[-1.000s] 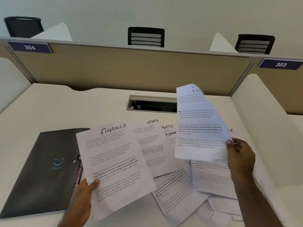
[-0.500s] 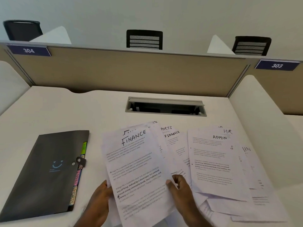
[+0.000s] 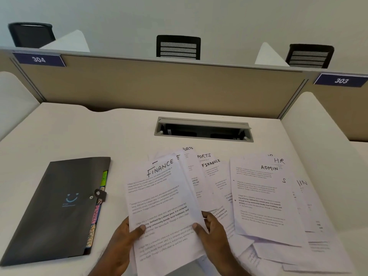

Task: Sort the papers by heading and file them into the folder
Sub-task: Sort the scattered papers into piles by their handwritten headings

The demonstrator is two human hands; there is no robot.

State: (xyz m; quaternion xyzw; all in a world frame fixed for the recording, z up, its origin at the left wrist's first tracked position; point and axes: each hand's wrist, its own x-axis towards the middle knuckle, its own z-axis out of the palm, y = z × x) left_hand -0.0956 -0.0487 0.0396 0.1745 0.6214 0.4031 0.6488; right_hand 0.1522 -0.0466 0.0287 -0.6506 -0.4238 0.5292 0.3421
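Now both hands, left hand (image 3: 121,242) and right hand (image 3: 214,234), pinch the FINANCE sheets (image 3: 163,206); loose stack likely fans or slips, mixing with SPORTS pages (image 3: 203,156).

Only two bare hands and the start of the forearms enter from the lower edge — the left hand (image 3: 121,244) and the right hand (image 3: 214,234). No sleeve, glove, ring or watch shows on either. Fingernails are short and plain — the thumbnails show most clearly.
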